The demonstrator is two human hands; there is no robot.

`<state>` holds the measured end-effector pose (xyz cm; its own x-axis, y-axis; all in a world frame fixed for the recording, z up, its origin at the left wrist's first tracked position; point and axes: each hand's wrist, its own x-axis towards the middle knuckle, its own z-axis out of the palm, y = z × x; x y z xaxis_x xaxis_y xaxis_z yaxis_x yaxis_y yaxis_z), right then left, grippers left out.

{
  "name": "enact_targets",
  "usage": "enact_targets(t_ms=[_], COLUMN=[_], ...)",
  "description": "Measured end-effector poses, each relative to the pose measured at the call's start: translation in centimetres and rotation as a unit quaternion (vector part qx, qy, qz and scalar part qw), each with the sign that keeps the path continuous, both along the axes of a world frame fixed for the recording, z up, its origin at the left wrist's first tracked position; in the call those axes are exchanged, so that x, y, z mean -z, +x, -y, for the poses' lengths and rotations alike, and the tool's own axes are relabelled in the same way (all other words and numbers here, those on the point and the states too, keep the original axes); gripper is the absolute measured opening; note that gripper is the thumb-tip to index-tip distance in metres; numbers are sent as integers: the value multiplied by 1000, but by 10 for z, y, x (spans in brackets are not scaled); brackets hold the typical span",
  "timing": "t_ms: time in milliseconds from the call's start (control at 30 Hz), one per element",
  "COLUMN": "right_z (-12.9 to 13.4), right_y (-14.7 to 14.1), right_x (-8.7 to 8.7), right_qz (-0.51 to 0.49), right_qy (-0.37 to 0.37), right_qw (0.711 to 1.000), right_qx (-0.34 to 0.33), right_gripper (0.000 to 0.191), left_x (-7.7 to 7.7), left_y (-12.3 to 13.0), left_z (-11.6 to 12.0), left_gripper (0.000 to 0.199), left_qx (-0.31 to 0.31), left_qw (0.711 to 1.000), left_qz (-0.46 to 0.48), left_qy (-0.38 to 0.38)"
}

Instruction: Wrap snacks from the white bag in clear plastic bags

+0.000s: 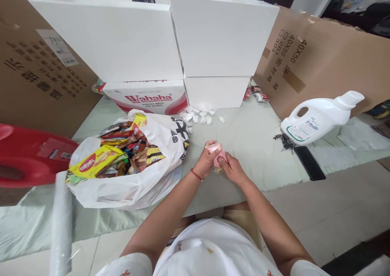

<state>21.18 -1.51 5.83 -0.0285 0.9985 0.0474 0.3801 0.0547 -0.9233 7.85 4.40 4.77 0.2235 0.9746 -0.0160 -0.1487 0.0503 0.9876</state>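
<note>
Above the near part of the cloth-covered table, my left hand (206, 162) and my right hand (232, 168) meet around a small pink packet (218, 156) that looks like plastic film. Fingers of both hands are closed on it, and its lower end pokes out pale brown between them. What the packet contains I cannot make out. Just beyond my hands lies a cluster of small white wrapped pieces (199, 115), one of them (222, 119) apart to the right. Left of my left hand is a white plastic bag (161, 186) full of wrapped snacks, a yellow Nabati pack (96, 161) on top.
White boxes (219, 36) and a Wahaha carton (149, 98) wall off the back; brown cardboard (319, 57) stands at the right. A white detergent bottle (319, 119), keys (286, 142) and a black phone (309, 163) lie right. A red container (33, 156) and plastic roll (62, 223) are left.
</note>
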Motion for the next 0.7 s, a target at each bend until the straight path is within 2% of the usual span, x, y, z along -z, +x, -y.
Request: enact_targets(t_ms=[67,100,167,233,300,367,433,500,567,633,700], right_z=[3,5,9,17,26,37,48,53,47,25,-18], right_y=[-1,-2,-4,-7,-10,-11,-5,12,41,79,118], right_x=[-6,-8,-8,-6,-3,-2,-4,-8,-13,-18,-25], right_qz=[-9,-3,24,21,-60,-173,-231,-228,-199,-156,-102], right_qy=[4,0,-27,-84,-151,-185,-189,-204,-224,-219,-200], right_qw=[1000,1000,999,996,986,966,952,947,941,931,916], right_qx=[-11,-6,16,38,45,50,65,99,159,248,331], right_gripper=[37,36,37,39,41,43,42,42,42,41,38], left_x=[-8,-10,-13,-12,-10,-8,-6,-3,-1,0,-1], left_y=[-1,-1,-1,0,2,3,2,-8,-27,-53,-79], left_z=[3,4,8,10,14,18,25,33,41,49,57], left_gripper=[63,61,49,43,44,47,52,58,65,66,50], left_qx=[35,46,33,2,15,77,117,100,74,73,77], left_qw=[992,982,967,962,958,951,954,972,988,994,995], left_qz=[89,129,169,175,180,182,160,108,51,12,-47], left_qy=[-84,-131,-189,-211,-225,-239,-226,-182,-126,-75,-40])
